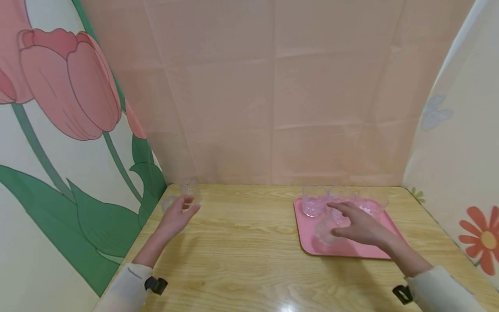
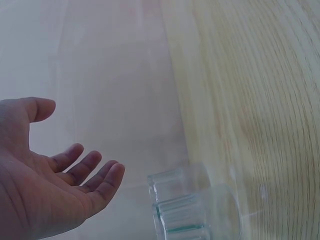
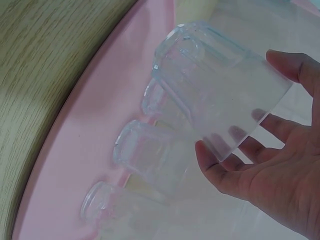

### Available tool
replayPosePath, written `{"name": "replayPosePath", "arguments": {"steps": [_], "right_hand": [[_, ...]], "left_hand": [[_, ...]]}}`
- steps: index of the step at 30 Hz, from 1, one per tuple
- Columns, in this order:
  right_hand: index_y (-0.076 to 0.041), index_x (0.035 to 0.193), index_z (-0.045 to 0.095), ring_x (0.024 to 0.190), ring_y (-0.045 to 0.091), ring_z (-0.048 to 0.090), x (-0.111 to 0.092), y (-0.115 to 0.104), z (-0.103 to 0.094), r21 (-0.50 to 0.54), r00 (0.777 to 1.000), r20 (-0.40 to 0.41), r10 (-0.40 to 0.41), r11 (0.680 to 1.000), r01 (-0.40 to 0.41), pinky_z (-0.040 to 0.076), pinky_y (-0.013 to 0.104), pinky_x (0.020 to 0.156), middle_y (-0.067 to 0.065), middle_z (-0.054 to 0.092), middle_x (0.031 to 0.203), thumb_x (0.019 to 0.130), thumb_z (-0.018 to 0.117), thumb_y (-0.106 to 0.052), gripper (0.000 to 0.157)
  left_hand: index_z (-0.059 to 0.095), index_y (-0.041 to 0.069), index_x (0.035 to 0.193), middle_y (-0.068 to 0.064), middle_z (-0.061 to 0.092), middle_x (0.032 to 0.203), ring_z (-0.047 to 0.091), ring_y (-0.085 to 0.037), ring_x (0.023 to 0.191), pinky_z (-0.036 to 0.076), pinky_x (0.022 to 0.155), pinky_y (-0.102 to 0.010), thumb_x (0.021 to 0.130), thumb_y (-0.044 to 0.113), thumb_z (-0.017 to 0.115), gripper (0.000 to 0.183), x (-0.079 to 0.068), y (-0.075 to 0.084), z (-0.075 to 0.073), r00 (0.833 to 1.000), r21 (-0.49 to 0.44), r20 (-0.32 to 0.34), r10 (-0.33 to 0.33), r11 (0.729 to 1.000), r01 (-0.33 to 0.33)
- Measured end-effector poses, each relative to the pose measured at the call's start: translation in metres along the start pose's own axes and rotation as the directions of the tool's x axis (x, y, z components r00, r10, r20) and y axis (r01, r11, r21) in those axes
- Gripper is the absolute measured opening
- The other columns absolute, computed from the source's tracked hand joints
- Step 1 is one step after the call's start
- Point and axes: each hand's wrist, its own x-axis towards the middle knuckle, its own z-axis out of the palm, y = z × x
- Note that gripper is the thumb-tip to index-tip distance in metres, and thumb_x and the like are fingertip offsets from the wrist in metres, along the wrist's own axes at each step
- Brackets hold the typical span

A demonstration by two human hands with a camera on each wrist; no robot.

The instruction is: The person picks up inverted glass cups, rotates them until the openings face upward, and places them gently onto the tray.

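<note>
My right hand [image 1: 360,226] holds a clear faceted cup [image 3: 220,90] near its rim, thumb on one side and fingers on the other. This cup is tilted and hangs over the front of a pink tray [image 1: 312,248]. Three more clear cups stand in a row at the tray's back, among them the leftmost cup [image 1: 313,203]. On the other side, my left hand [image 1: 175,219] holds nothing, its fingers loosely bent and the thumb apart. Just beyond it are two clear cups, one at the back [image 1: 189,188] and one nearer cup [image 2: 195,220], partly hidden by the hand in the head view.
A wood-grain table [image 1: 241,242] lies under everything. Behind it hangs a pink cloth backdrop [image 1: 249,95]. The left wall [image 1: 128,195] carries tulip pictures, and the right wall [image 1: 440,164] has flower pictures; both stand close to the table's sides.
</note>
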Motion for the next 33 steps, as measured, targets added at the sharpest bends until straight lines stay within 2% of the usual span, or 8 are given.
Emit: {"name": "replayPosePath", "arguments": {"steps": [7, 13, 21, 33], "right_hand": [[-0.008, 0.136, 0.046, 0.112, 0.042, 0.051, -0.001, 0.007, -0.002, -0.017, 1.000, -0.019, -0.020, 1.000, 0.019, 0.045, 0.058, 0.084, 0.023, 0.046, 0.132, 0.075, 0.076, -0.035, 0.073], [-0.007, 0.135, 0.047, 0.109, 0.042, 0.052, -0.003, 0.014, -0.005, -0.025, 0.999, -0.028, -0.025, 0.999, 0.024, 0.046, 0.057, 0.083, 0.023, 0.046, 0.131, 0.075, 0.077, -0.033, 0.073], [-0.004, 0.134, 0.047, 0.108, 0.044, 0.052, -0.005, 0.020, -0.008, -0.041, 0.999, -0.029, -0.017, 0.999, 0.016, 0.046, 0.058, 0.081, 0.027, 0.047, 0.129, 0.073, 0.078, -0.033, 0.074], [-0.001, 0.132, 0.048, 0.111, 0.048, 0.047, -0.009, 0.031, -0.012, -0.052, 0.999, -0.035, -0.013, 0.999, 0.011, 0.043, 0.061, 0.083, 0.031, 0.047, 0.126, 0.070, 0.080, -0.031, 0.076]], "left_hand": [[0.042, 0.008, 0.135, -0.014, 0.046, 0.136, 0.045, -0.034, 0.123, 0.043, 0.095, -0.051, 0.089, 0.055, 0.051, 0.066, 0.001, -0.003, -0.006, 1.000, 0.005, -0.004, -0.017, 1.000, 0.017], [0.043, 0.005, 0.134, -0.017, 0.047, 0.133, 0.046, -0.037, 0.121, 0.044, 0.093, -0.050, 0.090, 0.051, 0.053, 0.064, 0.003, -0.008, -0.008, 1.000, -0.004, -0.028, -0.004, 1.000, 0.003], [0.047, 0.003, 0.130, -0.019, 0.049, 0.130, 0.049, -0.038, 0.117, 0.043, 0.093, -0.050, 0.091, 0.045, 0.055, 0.057, 0.007, -0.013, -0.012, 0.997, 0.032, -0.067, 0.033, 0.999, -0.031], [0.044, 0.002, 0.132, -0.020, 0.047, 0.133, 0.047, -0.037, 0.119, 0.041, 0.096, -0.050, 0.093, 0.036, 0.055, 0.053, 0.011, -0.016, -0.017, 0.998, 0.006, -0.063, -0.012, 1.000, 0.013]]}}
